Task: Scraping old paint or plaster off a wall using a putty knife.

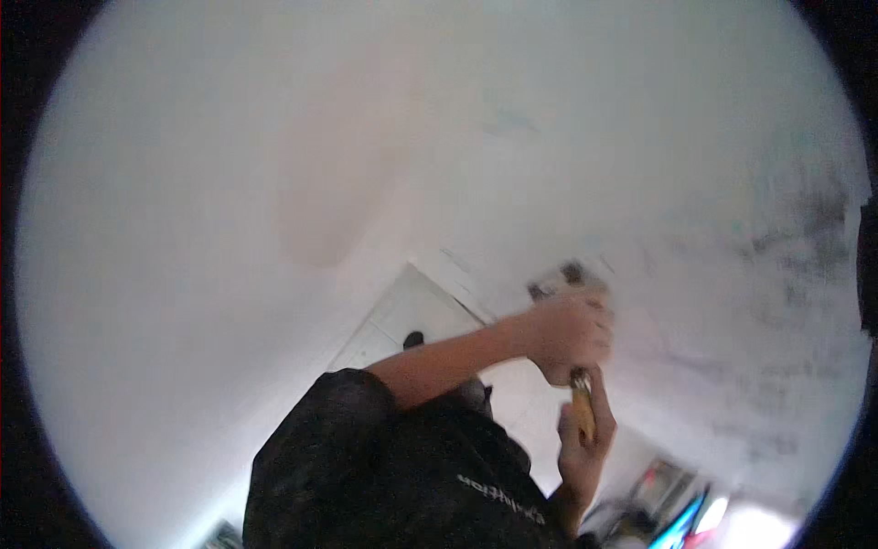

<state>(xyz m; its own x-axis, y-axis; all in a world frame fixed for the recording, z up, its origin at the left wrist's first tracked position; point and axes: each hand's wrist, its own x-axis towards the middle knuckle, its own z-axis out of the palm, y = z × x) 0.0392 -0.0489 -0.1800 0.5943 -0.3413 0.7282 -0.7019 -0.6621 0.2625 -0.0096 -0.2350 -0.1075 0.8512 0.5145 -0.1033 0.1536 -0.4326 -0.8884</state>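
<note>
Both my hands are at a scraper with a yellowish handle [583, 419], held against a pale wall [439, 165]. My right hand [593, 446] is closed around the handle, low in the view. My left hand [569, 337] reaches across from the left, its fingers curled over the tool above the metal collar. Beyond the left knuckles shows what looks like the scraper's wide blade [560, 277], grey with dark smudges. Motion blurs it, and the left hand covers its lower part. Whether the blade's edge touches the wall, I cannot tell.
Dark smears [809, 229] and rough patches mark the wall on the right, with a faint greenish mark [510, 121] higher up. Pale floor [402, 306] shows below, with a dark shoe tip [413, 339]. Blurred objects, one bright blue [679, 523], stand at the lower right.
</note>
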